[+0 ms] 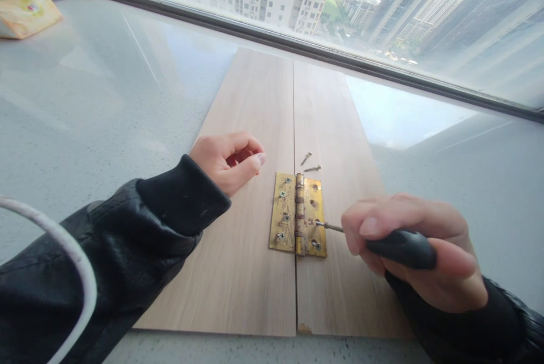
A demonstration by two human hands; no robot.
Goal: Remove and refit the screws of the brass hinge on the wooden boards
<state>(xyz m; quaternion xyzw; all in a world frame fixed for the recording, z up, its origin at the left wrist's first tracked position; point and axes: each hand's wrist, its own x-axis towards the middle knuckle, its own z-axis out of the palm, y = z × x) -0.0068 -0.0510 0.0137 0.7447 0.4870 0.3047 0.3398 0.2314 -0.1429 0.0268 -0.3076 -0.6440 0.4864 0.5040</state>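
A worn brass hinge (300, 214) lies across the seam between two pale wooden boards. Several cross-head screws sit in its left leaf, and one screw (316, 245) is in the lowest hole of its right leaf. My right hand (419, 245) is wrapped round a screwdriver (402, 249) with a black handle. Its shaft points left, and the tip meets the right leaf at the third hole down. Above the left board, left of the hinge, my left hand (232, 160) is loosely curled, thumb near the index finger, with nothing visible in it. Two loose screws (313, 168) lie just above the hinge.
The left board (238, 284) and right board (340, 301) lie side by side on a white speckled countertop (140, 86). A window frame (272, 35) runs along the back. A yellowish soft pack (25, 7) stands back left. A white cable (85, 273) loops over the left sleeve.
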